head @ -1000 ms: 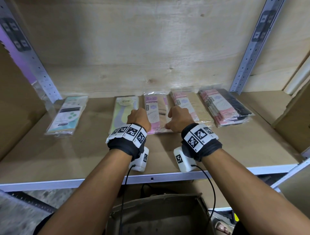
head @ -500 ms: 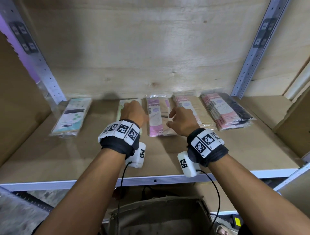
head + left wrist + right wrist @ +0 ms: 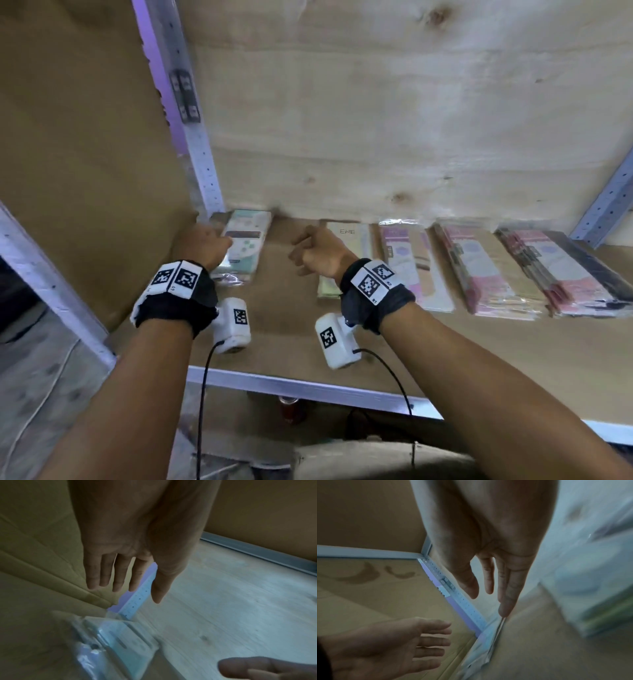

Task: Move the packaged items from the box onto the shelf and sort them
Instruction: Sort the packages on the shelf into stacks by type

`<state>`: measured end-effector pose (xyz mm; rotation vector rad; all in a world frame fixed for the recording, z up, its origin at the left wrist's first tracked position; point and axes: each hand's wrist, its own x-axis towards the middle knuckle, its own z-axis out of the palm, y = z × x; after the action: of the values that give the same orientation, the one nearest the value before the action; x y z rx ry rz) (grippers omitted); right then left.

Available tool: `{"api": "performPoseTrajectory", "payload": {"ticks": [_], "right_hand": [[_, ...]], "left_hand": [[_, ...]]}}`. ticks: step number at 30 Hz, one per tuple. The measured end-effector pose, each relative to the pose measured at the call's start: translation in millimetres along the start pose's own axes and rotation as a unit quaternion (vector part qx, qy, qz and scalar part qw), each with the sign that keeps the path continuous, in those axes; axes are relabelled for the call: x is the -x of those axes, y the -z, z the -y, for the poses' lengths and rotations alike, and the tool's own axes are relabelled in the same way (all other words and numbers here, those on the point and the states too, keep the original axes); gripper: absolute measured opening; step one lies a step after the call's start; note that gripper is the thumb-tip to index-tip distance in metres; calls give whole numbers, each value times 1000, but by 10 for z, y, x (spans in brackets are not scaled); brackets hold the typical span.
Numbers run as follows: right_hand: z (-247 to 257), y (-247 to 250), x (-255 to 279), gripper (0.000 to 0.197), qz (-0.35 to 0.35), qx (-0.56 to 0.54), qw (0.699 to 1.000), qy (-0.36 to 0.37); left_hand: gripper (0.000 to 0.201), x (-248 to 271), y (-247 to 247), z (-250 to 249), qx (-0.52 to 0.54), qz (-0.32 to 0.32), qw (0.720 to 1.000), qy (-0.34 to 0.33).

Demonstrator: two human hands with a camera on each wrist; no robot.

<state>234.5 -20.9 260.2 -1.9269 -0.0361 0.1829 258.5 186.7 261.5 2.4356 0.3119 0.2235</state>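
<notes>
A mint-green packet (image 3: pixel 245 243) lies flat at the shelf's far left, by the upright post; it is blurred in the left wrist view (image 3: pixel 120 642). My left hand (image 3: pixel 202 244) is at its left edge, fingers straight and empty (image 3: pixel 132 592); I cannot tell whether it touches. My right hand (image 3: pixel 308 248) hovers open (image 3: pixel 488 599) over bare shelf between that packet and the pale green packet (image 3: pixel 346 236). To the right lie a pink packet (image 3: pixel 411 263) and two pink stacks (image 3: pixel 479 274), (image 3: pixel 555 270).
The wooden shelf board (image 3: pixel 479 349) has a metal front rail (image 3: pixel 308 387). A perforated upright post (image 3: pixel 202 154) and a cardboard side panel (image 3: pixel 85 137) close the left end. A brown box (image 3: pixel 359 459) sits below the rail, with a red can (image 3: pixel 291 407) nearby.
Both hands have left the pale green and pink packets and moved left toward the mint-green packet. The head view has swung left with them.
</notes>
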Motion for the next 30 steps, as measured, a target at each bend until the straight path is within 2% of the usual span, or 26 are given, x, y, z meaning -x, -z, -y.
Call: {"api": "performPoseTrajectory", "payload": {"ticks": [3, 4, 5, 7, 9, 10, 11, 14, 17, 19, 21, 24, 25, 30], "right_hand": [[61, -374, -178, 8, 28, -12, 1000, -8], [65, -468, -234, 9, 30, -15, 999, -9], [54, -544, -297, 19, 32, -21, 999, -15], [25, -653, -363, 29, 35, -68, 996, -35], [-16, -698, -376, 23, 18, -104, 993, -56], [-29, -708, -369, 16, 5, -102, 993, -64], [-46, -713, -364, 19, -3, -104, 992, -70], [-79, -707, -355, 46, -11, -72, 995, -65], [-107, -636, -312, 51, -14, -60, 997, -48], [-112, -546, -260, 49, -19, -74, 996, -35], [-110, -419, -187, 42, -22, -126, 992, -23], [-62, -180, -17, 24, -15, -230, 973, -2], [-47, -86, 36, 20, -15, -254, 967, 3], [30, 446, 310, 16, -13, -354, 935, 5]], "left_hand": [[39, -101, 17, 186, -13, 51, 999, 8], [41, -113, -8, 236, -5, 72, 997, 4], [42, -120, -36, 282, 3, 89, 996, -7], [44, -119, -97, 354, 20, 101, 994, -24], [42, -125, -113, 414, 34, 98, 994, -20], [40, -136, -108, 441, 37, 95, 995, -15], [37, -140, -96, 464, 45, 96, 994, -1], [30, -131, -83, 530, 101, 114, 987, 53], [9, -44, -82, 532, 116, 124, 982, 78], [17, 27, -48, 479, 140, 145, 976, 86], [26, 100, 8, 391, 127, 152, 979, 46], [62, 219, 59, 194, 69, 158, 983, -70], [65, 276, 76, 100, 46, 147, 983, -101], [24, 451, 110, -395, -3, -10, 976, -217]]}}
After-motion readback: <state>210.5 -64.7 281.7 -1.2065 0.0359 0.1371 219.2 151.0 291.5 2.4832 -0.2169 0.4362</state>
